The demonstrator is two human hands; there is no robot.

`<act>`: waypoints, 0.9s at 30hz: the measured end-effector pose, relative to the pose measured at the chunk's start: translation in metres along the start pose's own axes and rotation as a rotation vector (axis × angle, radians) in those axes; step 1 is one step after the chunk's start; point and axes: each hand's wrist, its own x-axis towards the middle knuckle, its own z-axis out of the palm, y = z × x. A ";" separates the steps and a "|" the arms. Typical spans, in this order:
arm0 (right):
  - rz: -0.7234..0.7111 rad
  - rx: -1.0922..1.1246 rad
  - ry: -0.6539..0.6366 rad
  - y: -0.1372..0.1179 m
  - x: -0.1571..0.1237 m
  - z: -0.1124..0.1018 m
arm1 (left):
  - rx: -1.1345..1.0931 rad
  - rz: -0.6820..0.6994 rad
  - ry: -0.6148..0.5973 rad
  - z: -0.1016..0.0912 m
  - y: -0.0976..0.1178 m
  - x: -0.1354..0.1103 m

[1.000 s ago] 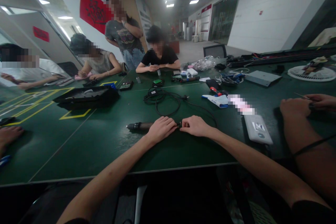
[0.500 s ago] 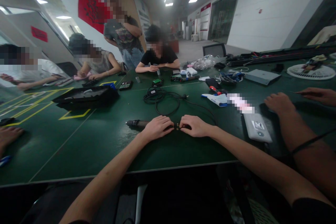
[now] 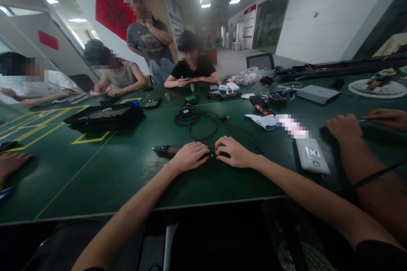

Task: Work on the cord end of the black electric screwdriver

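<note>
On the green table lies a dark electric screwdriver, its chuck pointing left. My left hand wraps over its rear body, fingers closed on it. Close by on the right, my right hand is closed in a pinch on a small dark piece at the screwdriver's tail end. The fingers hide most of that piece. A thin black cable curves from the coil behind the hands and passes out of sight beside my right wrist.
A black tray stands at the left, over yellow tape marks. At the right are a white device, a blue-and-white packet and a co-worker's hands. Other people sit across the table, with small electronics in front of them.
My right hand has shifted slightly left, narrowing the gap to my left hand; less of the small piece shows. My left hand stays on the screwdriver. The right-hand co-worker's near hand has moved slightly right.
</note>
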 end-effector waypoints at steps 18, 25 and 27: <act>0.057 -0.137 -0.019 -0.010 0.011 0.013 | 0.043 -0.009 0.008 -0.004 0.007 0.003; 0.041 -0.145 -0.030 -0.011 0.012 0.012 | 0.032 0.002 0.041 -0.001 0.008 0.003; 0.039 -0.150 -0.025 -0.011 0.012 0.014 | 0.067 0.014 0.031 0.001 0.009 0.005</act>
